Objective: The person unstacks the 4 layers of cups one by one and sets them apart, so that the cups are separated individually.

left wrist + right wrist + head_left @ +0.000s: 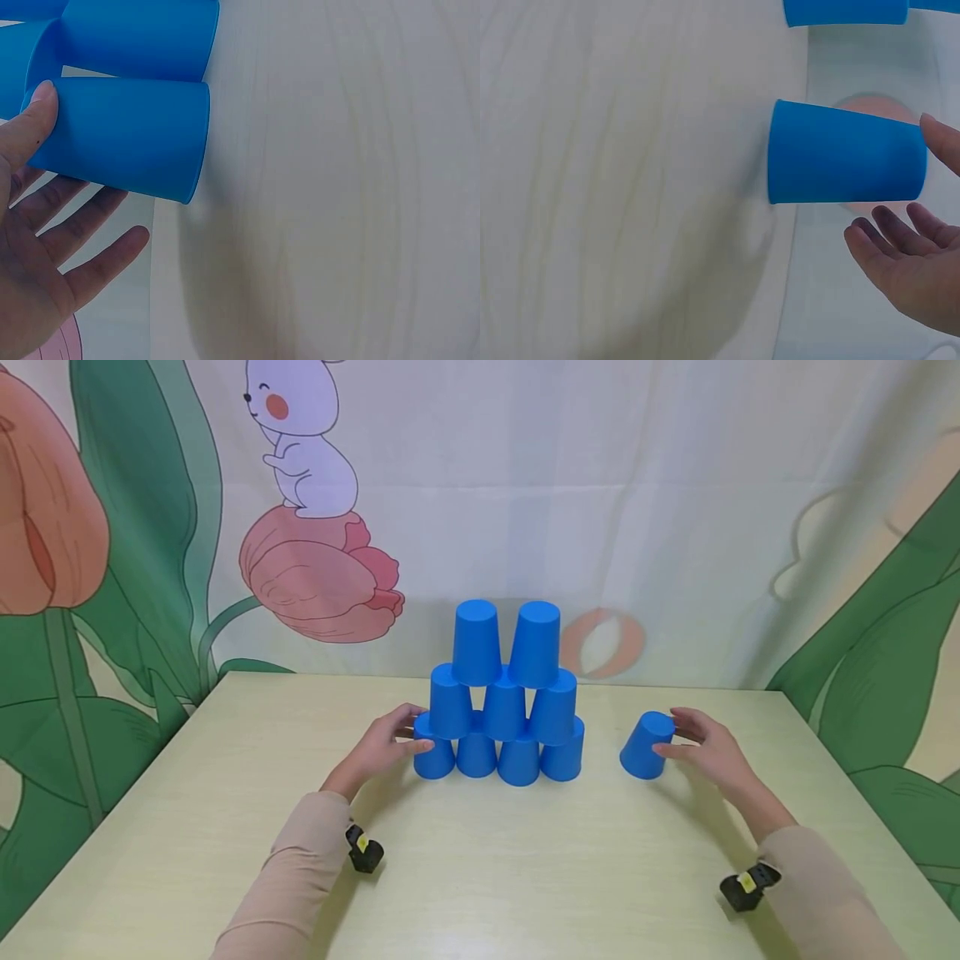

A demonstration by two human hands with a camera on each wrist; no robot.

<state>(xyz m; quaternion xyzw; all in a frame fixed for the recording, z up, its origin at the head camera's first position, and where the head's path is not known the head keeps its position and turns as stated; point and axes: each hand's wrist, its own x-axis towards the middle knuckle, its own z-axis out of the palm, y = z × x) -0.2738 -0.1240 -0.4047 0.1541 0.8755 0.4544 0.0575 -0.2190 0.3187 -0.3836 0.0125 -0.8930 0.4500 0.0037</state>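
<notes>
Blue cups stand upside down in a three-level stack (504,703) on the table, two cups on its top level. At the stack's left end my left hand (384,745) holds the bottom-row corner cup (124,135), thumb on its near side and fingers reaching behind. The other fingers of that hand are spread. A single blue cup (844,154) stands upside down on the table, right of the stack. My right hand (708,747) is around its narrow end, thumb (941,141) at the base edge, fingertips loosely bent just beside the wall.
The pale wooden table (480,877) carries the cups near its far edge. Behind it hangs a curtain (510,477) printed with flowers, leaves and a white animal. Each wrist bears a small black camera (365,850) on a beige sleeve (288,868).
</notes>
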